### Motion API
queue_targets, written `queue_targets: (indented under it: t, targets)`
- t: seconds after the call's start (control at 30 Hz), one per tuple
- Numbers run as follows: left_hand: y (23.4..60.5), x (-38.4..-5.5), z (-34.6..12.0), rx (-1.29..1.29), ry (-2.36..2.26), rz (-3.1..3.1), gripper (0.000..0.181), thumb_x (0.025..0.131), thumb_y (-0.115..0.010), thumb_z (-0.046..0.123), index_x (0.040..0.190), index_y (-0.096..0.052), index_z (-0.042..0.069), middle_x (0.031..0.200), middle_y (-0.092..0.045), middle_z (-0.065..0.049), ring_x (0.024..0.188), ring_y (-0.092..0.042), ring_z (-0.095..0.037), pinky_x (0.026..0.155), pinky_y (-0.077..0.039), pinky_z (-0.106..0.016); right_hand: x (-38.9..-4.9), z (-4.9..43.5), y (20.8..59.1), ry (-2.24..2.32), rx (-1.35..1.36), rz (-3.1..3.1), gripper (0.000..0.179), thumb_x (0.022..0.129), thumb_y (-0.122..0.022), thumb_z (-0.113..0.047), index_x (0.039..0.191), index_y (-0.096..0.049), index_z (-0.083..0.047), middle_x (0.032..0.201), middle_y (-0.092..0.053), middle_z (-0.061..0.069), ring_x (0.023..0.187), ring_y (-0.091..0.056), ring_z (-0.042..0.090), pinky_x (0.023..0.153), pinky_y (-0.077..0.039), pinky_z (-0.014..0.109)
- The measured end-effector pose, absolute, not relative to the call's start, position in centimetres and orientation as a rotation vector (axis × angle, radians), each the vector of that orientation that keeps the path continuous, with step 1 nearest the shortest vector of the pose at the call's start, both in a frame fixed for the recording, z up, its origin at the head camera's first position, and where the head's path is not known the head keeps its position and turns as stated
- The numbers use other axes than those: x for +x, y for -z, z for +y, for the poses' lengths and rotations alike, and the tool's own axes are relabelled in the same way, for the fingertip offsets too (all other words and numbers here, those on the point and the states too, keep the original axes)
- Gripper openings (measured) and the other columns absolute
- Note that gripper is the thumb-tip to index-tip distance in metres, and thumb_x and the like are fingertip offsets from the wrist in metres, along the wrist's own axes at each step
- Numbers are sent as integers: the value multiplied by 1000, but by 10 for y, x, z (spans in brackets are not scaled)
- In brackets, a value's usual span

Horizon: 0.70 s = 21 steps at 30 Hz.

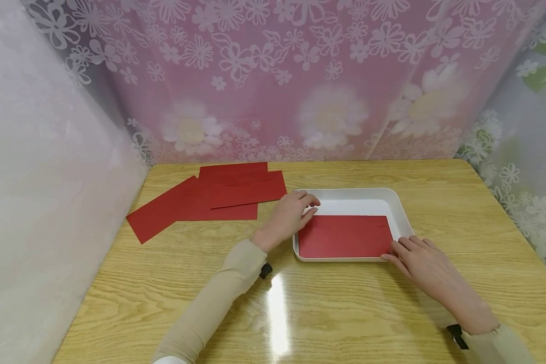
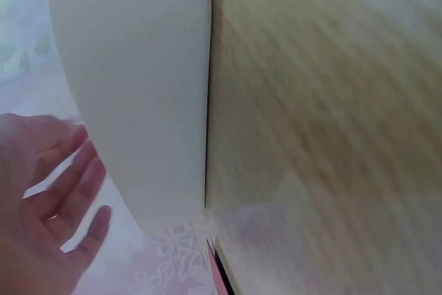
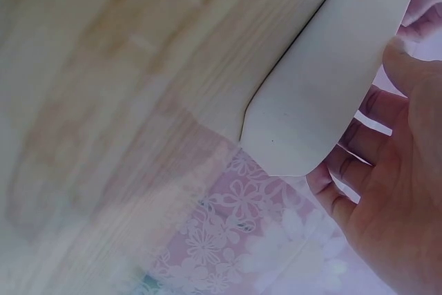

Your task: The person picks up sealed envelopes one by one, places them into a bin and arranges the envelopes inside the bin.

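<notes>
A red envelope (image 1: pixel 346 237) lies lengthwise in the front part of a white rectangular tray (image 1: pixel 377 193), its right end beside my right hand. My left hand (image 1: pixel 292 215) is over the tray's left rim, fingers loosely bent near the envelope's upper left corner; the left wrist view shows this hand (image 2: pixel 52 205) with fingers spread beside the tray's outer wall (image 2: pixel 138 88). At the front right corner, my right hand (image 1: pixel 425 265) rests its fingertips on the rim. In the right wrist view the right hand (image 3: pixel 394 150) has thumb and fingers apart along the tray's edge (image 3: pixel 318 94).
Several more red envelopes (image 1: pixel 227 194) lie overlapping on the wooden table (image 1: pixel 200 273), left of the tray. A pink floral curtain (image 1: pixel 273 76) hangs behind the table. Pale fabric (image 1: pixel 50 151) hangs at the left, floral fabric (image 1: pixel 528 167) at the right.
</notes>
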<state>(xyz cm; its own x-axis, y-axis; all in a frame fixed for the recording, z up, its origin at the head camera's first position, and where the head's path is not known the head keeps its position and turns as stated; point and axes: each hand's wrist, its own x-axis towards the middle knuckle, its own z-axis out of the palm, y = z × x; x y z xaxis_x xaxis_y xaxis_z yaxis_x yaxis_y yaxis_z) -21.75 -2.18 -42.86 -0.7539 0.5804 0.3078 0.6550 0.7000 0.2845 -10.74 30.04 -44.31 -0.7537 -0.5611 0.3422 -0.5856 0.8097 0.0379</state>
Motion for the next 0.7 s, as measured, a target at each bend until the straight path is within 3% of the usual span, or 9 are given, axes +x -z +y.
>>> queue_targets:
  t: [0.57, 0.7]
  targets:
    - [428, -265, -103, -546, 572, -2751, 17, 102, -63, 21, 112, -73, 12, 111, -69, -7, 101, -56, -27, 87, -48, -42, -107, 301, 443, -103, 878, -2656, 31, 97, -66, -38, 77, -51, -19, 74, -43, -8, 68, -46, 16, 62, -38, 35]
    - [430, -278, -132, -427, 533, -2843, 19, 101, -65, 22, 115, -71, 11, 115, -67, -10, 108, -55, -31, 93, -47, -47, -107, 301, 442, -113, 882, -2645, 32, 96, -67, -38, 76, -50, -19, 73, -42, -8, 68, -44, 14, 62, -36, 33]
